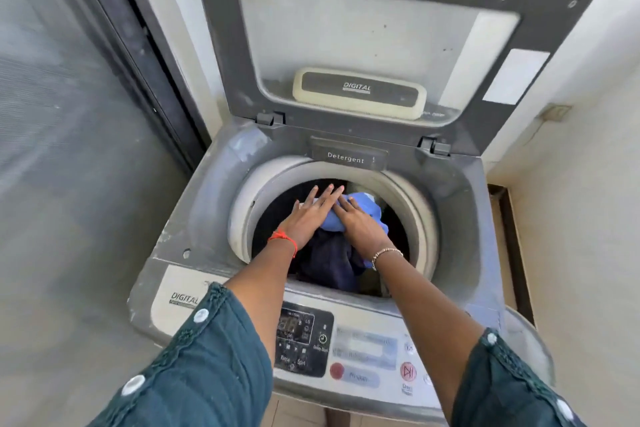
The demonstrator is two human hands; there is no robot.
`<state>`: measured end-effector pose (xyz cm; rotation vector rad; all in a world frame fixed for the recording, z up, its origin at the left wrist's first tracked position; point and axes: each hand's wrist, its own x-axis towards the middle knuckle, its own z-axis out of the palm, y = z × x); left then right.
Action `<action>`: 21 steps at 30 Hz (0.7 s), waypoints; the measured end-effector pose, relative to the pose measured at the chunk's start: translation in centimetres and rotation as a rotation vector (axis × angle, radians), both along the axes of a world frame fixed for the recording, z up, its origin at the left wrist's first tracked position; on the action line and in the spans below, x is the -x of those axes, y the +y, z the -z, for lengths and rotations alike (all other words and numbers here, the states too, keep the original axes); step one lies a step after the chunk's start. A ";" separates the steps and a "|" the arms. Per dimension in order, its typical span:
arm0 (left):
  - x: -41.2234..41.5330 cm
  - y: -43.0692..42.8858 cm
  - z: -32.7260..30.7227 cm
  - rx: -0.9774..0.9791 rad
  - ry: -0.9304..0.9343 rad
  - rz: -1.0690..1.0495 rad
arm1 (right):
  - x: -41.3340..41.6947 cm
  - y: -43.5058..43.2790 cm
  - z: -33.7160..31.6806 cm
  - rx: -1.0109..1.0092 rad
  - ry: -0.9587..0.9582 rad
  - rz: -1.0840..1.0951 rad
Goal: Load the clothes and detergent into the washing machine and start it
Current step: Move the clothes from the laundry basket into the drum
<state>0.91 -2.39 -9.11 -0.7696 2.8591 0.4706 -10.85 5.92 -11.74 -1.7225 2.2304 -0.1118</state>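
Pressing down into the round drum (239,218) of the grey top-loading washing machine (214,191), I see my left hand (308,218) and right hand (360,224) flat, fingers spread, on soft crumpled clothes (332,263). A blue piece (370,208) lies atop dark navy fabric, below the rectangular detergent drawer (348,158); the glazed lid (356,45) stands upright.

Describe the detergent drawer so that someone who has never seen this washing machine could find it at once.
Start at the grey top-loading washing machine with its raised lid. Look at the far edge of the round drum opening, just below the lid hinges. There sits the dark grey rectangular detergent drawer, closed; it alone carries the white word "Detergent".
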 end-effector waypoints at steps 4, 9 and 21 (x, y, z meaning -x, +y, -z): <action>1.3 -1.7 3.9 0.015 -0.171 -0.016 | 1.9 -0.8 3.1 -0.317 -0.062 -0.050; 2.0 -2.8 5.2 -0.002 -0.263 -0.018 | 3.3 -0.7 4.7 -0.393 -0.147 -0.015; 6.1 1.5 0.0 0.007 -0.051 0.121 | 5.9 2.5 -2.4 -0.143 -0.085 0.102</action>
